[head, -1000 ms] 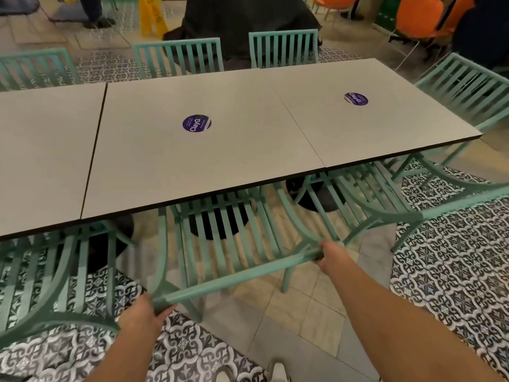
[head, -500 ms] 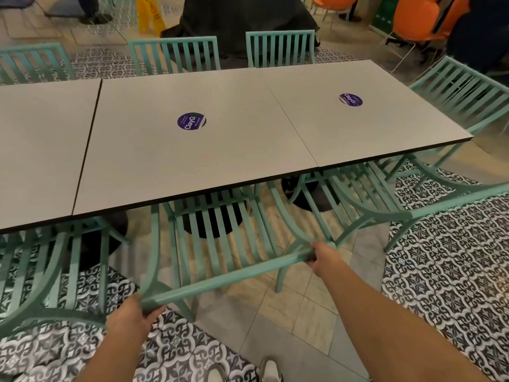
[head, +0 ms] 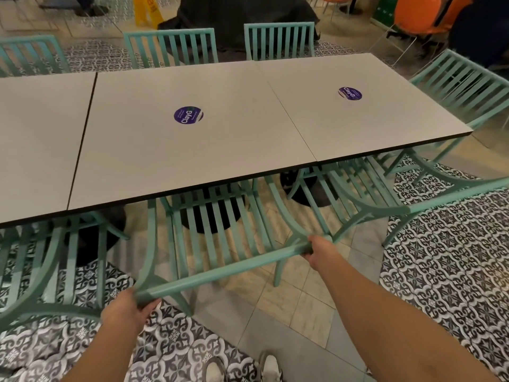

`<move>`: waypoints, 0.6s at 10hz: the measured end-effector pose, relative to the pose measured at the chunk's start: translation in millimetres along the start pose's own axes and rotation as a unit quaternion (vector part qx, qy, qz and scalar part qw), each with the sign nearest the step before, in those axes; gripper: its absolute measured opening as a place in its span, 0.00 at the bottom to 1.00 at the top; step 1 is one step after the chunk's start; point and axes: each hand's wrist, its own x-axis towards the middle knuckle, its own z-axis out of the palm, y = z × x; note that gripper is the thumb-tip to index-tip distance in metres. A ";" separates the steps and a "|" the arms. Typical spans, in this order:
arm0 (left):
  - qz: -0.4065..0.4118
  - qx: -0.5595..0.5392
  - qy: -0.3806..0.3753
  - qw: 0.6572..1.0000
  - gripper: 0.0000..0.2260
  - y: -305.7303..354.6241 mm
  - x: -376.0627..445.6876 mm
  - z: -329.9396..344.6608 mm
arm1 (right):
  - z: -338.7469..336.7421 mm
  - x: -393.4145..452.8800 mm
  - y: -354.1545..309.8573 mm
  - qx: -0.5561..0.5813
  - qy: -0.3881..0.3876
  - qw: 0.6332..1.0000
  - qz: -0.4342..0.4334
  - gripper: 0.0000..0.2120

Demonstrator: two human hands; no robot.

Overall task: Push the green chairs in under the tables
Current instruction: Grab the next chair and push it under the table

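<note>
Both my hands are on the top rail of the middle green chair (head: 209, 224): my left hand (head: 125, 308) is curled round the rail's left end, and my right hand (head: 319, 249) is wrapped over its right end. That chair stands at the near edge of the centre table (head: 179, 161), its seat partly under the tabletop and its back well clear of the edge, so I judge this one about halfway in.

To its left, another green chair (head: 41, 271) sits at the near edge of the left table (head: 38, 139), also with its back out from the edge. On the right, a third chair (head: 366, 199) at the near edge of the right table (head: 358, 122) is angled and only partly under. At the right end, a fourth chair (head: 462, 86) stands turned and apart from the tabletop. Along the far edge, three chair backs (head: 170, 48) sit close against the tables; those look done. So I reckon most of the near side is left.

Three grey tabletops are butted in a row, two of them with a round purple sticker (head: 188, 114) at the centre. Floor is patterned tile (head: 454, 257) with a beige patch under the tables. Orange chairs (head: 410, 12) and a yellow floor sign (head: 147, 9) stand beyond.
</note>
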 end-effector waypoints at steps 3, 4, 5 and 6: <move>0.019 0.048 0.010 0.999 0.10 15.0 -30.4 28.0 | 17.0 5.9 -7.1 0.016 -0.011 1.000 -0.004 0.25; 0.020 0.083 -0.010 0.996 0.06 18.7 -15.0 30.3 | 22.6 8.9 -8.6 0.019 -0.014 1.000 -0.004 0.24; 0.035 0.108 0.007 0.993 0.07 22.5 -17.2 33.3 | 25.9 11.1 -10.4 0.023 -0.015 1.000 -0.008 0.24; 0.030 0.102 0.010 0.994 0.05 22.7 -14.5 38.3 | 29.7 12.3 -13.5 0.025 -0.010 1.000 -0.013 0.25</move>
